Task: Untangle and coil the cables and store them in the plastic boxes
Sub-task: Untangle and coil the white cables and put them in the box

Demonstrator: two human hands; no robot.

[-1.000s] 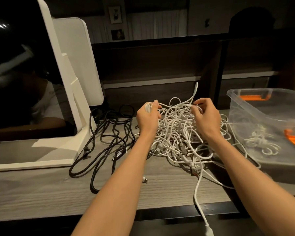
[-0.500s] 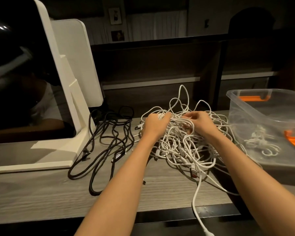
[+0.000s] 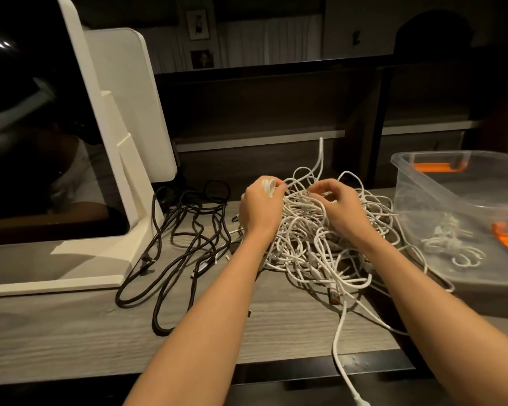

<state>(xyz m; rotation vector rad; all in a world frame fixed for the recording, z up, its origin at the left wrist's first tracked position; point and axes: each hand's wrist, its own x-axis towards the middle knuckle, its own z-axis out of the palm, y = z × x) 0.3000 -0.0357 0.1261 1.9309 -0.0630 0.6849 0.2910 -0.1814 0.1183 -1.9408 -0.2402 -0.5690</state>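
One white cable (image 3: pixel 339 341) is trailing off the desk (image 3: pixel 71 332) edge nearest me. My left hand (image 3: pixel 258 208) is gripping a small coil (image 3: pixel 269 186), my right hand (image 3: pixel 339 205) pinching a strand of the white tangle (image 3: pixel 311 247). Black cables (image 3: pixel 182 244) are lying left; the plastic box (image 3: pixel 440 189), right, is holding a coiled cable (image 3: pixel 452 244).

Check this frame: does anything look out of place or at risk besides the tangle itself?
One strand of the white cable tangle trails over the table front edge, its plug dangling below. Otherwise nothing stands out: the black cables lie loose and the plastic box sits upright.
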